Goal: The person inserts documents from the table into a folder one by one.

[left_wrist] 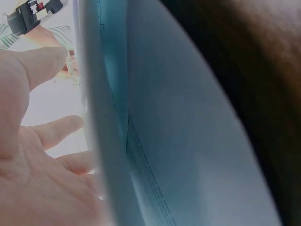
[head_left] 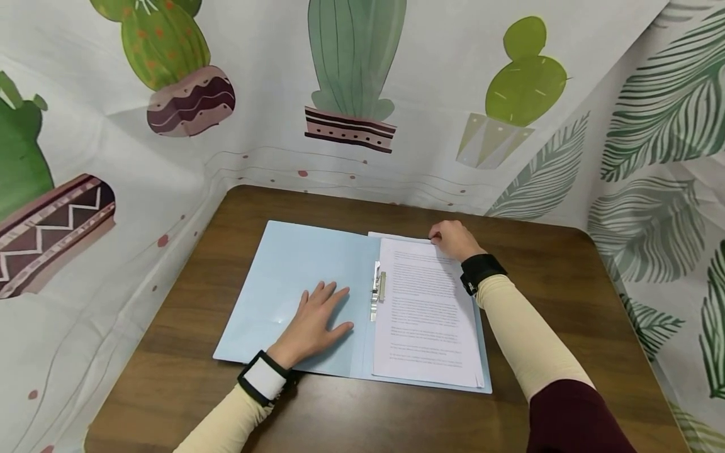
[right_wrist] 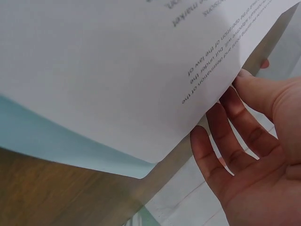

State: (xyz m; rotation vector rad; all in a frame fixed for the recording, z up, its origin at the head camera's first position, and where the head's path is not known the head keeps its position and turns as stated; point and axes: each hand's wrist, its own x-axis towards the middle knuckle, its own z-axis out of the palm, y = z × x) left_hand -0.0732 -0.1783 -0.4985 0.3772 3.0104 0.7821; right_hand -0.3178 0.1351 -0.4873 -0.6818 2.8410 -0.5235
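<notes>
A light blue folder (head_left: 306,245) lies spread flat on a brown table, with a metal clip (head_left: 378,290) along its fold. On its right side rests a stack of printed paper (head_left: 425,314), with a white edge sticking out at the top left. My left hand (head_left: 317,321) rests on the bare left cover, fingers spread. At the stack's top edge, my right hand (head_left: 455,239) pinches the paper between thumb and bent fingers. In the right wrist view, the thumb and fingertips (right_wrist: 200,134) meet the sheet's edge, above the blue cover (right_wrist: 70,146).
Brown tabletop (head_left: 362,415) surrounds the folder. Behind the table hangs a white cloth (head_left: 266,94) printed with cacti, and a leaf-patterned cloth (head_left: 651,207) hangs at the right. Each wrist wears a black band (head_left: 483,270).
</notes>
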